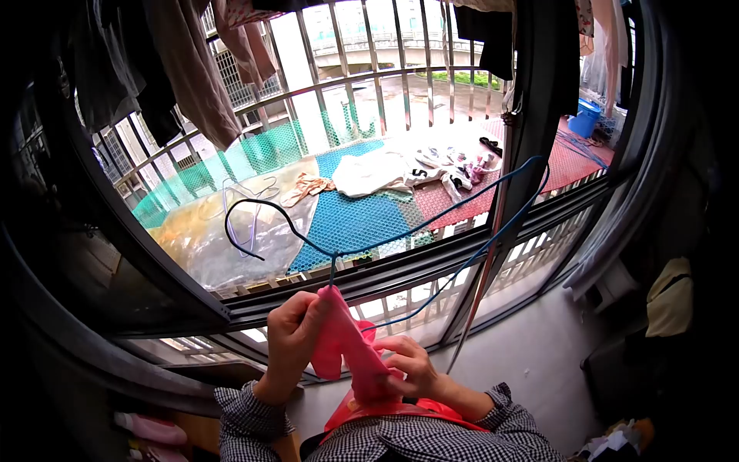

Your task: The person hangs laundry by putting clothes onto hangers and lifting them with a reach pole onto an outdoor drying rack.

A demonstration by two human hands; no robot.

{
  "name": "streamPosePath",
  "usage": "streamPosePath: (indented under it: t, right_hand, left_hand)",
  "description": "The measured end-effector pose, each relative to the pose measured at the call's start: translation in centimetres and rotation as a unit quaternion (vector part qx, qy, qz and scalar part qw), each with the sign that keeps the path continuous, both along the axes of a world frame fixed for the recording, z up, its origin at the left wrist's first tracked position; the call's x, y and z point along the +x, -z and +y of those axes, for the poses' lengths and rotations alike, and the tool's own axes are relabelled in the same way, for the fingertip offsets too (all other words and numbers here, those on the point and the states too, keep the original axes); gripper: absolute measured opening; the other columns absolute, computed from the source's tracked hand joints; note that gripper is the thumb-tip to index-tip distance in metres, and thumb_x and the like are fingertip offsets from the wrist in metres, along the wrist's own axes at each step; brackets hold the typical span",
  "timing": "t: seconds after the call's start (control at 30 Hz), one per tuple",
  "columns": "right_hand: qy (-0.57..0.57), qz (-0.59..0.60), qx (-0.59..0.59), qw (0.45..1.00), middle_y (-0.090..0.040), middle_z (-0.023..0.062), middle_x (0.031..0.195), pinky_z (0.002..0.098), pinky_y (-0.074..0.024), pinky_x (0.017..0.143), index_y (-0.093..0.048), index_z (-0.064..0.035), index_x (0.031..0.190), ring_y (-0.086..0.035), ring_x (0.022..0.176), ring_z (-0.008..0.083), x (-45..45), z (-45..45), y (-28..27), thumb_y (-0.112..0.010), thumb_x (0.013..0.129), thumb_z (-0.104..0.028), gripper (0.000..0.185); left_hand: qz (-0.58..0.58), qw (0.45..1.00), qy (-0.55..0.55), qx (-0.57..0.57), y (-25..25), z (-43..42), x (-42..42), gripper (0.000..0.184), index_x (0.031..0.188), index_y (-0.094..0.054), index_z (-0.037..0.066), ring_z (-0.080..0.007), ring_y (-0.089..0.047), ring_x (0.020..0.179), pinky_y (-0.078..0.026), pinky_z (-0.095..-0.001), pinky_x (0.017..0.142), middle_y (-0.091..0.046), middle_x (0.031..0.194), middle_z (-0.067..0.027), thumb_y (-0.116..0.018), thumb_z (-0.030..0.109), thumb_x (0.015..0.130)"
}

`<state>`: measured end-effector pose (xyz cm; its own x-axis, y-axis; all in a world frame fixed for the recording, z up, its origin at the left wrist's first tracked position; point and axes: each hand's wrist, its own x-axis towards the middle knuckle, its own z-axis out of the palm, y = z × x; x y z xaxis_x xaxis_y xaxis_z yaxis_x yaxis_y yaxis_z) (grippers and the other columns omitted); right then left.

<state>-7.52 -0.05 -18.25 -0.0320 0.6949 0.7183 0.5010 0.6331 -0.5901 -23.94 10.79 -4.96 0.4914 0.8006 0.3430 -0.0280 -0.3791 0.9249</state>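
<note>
A blue wire clothes hanger is held up before the window, its dark hook pointing left. A bright pink garment hangs over one end of the hanger; its exact kind is unclear. My left hand is closed around the garment's upper edge, where the hanger goes into the cloth. Lower and to the right, my right hand pinches the garment with bent fingers. The lower part of the hanger passes behind the pink cloth. Something red lies across my lap, under the garment.
Past the window frame, a barred ledge carries a white garment, shoes and loose hangers on blue and red mats. Clothes hang overhead. A metal pole stands right of my hands. A blue bucket sits far right.
</note>
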Motion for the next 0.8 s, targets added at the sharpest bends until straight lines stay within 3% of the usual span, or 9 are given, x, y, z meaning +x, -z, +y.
streamPosePath:
  t: [0.13, 0.17, 0.43, 0.53, 0.57, 0.63, 0.67, 0.7, 0.8]
  right_hand:
    - [-0.032, 0.023, 0.025, 0.999, -0.058, 0.0179, 0.109, 0.0387, -0.0436, 0.082, -0.054, -0.0041, 0.064, -0.057, 0.101, 0.0314, -1.0, 0.0, -1.1, -0.067, 0.061, -0.006, 0.013]
    - [-0.047, 0.022, 0.040, 0.998, -0.057, 0.0179, 0.107, 0.0379, -0.0435, 0.080, -0.060, -0.0023, 0.072, -0.057, 0.093, 0.0306, -1.1, 0.0, -0.7, -0.064, 0.061, -0.009, 0.013]
    - [-0.069, 0.047, 0.014, 0.996, -0.059, 0.0092, 0.085, 0.0381, -0.0423, 0.072, -0.055, -0.0048, 0.063, -0.058, 0.080, 0.0255, -0.2, -1.4, 0.5, -0.065, 0.074, -0.014, 0.018]
    - [-0.045, 0.051, 0.034, 0.997, -0.056, 0.0192, 0.111, 0.0403, -0.0418, 0.089, -0.060, -0.0008, 0.063, -0.056, 0.103, 0.0331, 0.2, -1.8, -1.4, -0.066, 0.068, -0.011, 0.013]
    - [-0.070, 0.050, 0.046, 0.995, -0.053, 0.0208, 0.118, 0.0409, -0.0419, 0.090, -0.064, -0.0004, 0.072, -0.054, 0.108, 0.0339, 0.5, -1.8, -2.1, -0.064, 0.073, -0.014, 0.013]
    - [-0.170, 0.125, -0.053, 0.976, -0.052, 0.0218, 0.121, 0.0424, -0.0409, 0.092, -0.063, 0.0000, 0.075, -0.052, 0.111, 0.0325, 0.2, -2.0, -1.7, -0.060, 0.079, -0.015, 0.016]
    - [-0.242, 0.113, -0.070, 0.961, -0.053, 0.0209, 0.118, 0.0422, -0.0444, 0.088, -0.061, -0.0005, 0.088, -0.058, 0.103, 0.0299, 0.1, -1.5, -2.2, -0.057, 0.084, -0.018, 0.018]
    - [-0.173, 0.168, 0.024, 0.970, -0.056, 0.0096, 0.072, 0.0342, -0.0454, 0.063, -0.054, -0.0036, 0.076, -0.055, 0.069, 0.0193, -1.5, -1.9, -3.6, -0.065, 0.078, -0.017, 0.018]
    - [-0.118, 0.155, -0.195, 0.961, -0.059, 0.0127, 0.089, 0.0359, -0.0473, 0.070, -0.055, -0.0033, 0.089, -0.059, 0.077, 0.0238, -1.1, -3.1, -2.4, -0.061, 0.082, -0.017, 0.017]
  left_hand:
    - [0.014, 1.000, 0.008, 0.004, 0.7, -0.5, -0.4, 0.020, 0.085, -0.061, -0.002, -0.0033, -0.049, 0.058, -0.039, -0.0185, 0.049, -0.057, 0.065, 0.0003, -0.057, 0.017, 0.090]
    - [0.020, 1.000, 0.007, 0.014, 0.7, -0.6, -0.5, 0.020, 0.085, -0.061, -0.002, -0.0033, -0.049, 0.058, -0.039, -0.0186, 0.049, -0.057, 0.065, 0.0001, -0.058, 0.017, 0.090]
    - [0.040, 0.999, -0.011, 0.021, 2.3, -0.5, -1.1, 0.016, 0.083, -0.062, -0.003, -0.0033, -0.050, 0.056, -0.039, -0.0179, 0.049, -0.058, 0.063, -0.0003, -0.059, 0.012, 0.088]
    - [0.009, 1.000, -0.013, -0.012, 2.4, -0.1, -1.2, 0.016, 0.082, -0.062, -0.002, -0.0020, -0.048, 0.058, -0.039, -0.0179, 0.049, -0.057, 0.063, 0.0014, -0.060, 0.013, 0.088]
    - [-0.002, 1.000, -0.015, -0.014, 2.3, -0.1, -1.0, 0.016, 0.082, -0.062, -0.002, -0.0020, -0.048, 0.058, -0.039, -0.0181, 0.049, -0.057, 0.063, 0.0014, -0.060, 0.013, 0.088]
    - [-0.014, 0.999, -0.013, -0.040, 2.3, 0.1, -0.9, 0.017, 0.082, -0.062, -0.002, -0.0027, -0.049, 0.058, -0.039, -0.0186, 0.050, -0.057, 0.063, 0.0012, -0.060, 0.014, 0.088]
    - [-0.020, 0.998, -0.006, -0.051, 2.0, -0.1, -0.8, 0.017, 0.082, -0.062, -0.002, -0.0029, -0.050, 0.058, -0.040, -0.0187, 0.050, -0.058, 0.064, 0.0010, -0.060, 0.014, 0.088]
    - [-0.026, 0.998, 0.002, -0.062, 1.8, -0.1, -0.8, 0.017, 0.082, -0.062, -0.002, -0.0030, -0.050, 0.058, -0.040, -0.0188, 0.050, -0.058, 0.064, 0.0009, -0.060, 0.014, 0.088]
    - [0.001, 1.000, -0.020, 0.000, 2.3, 0.5, -1.5, 0.024, 0.075, -0.061, -0.001, -0.0058, -0.051, 0.055, -0.039, -0.0200, 0.049, -0.057, 0.061, -0.0014, -0.061, 0.019, 0.087]
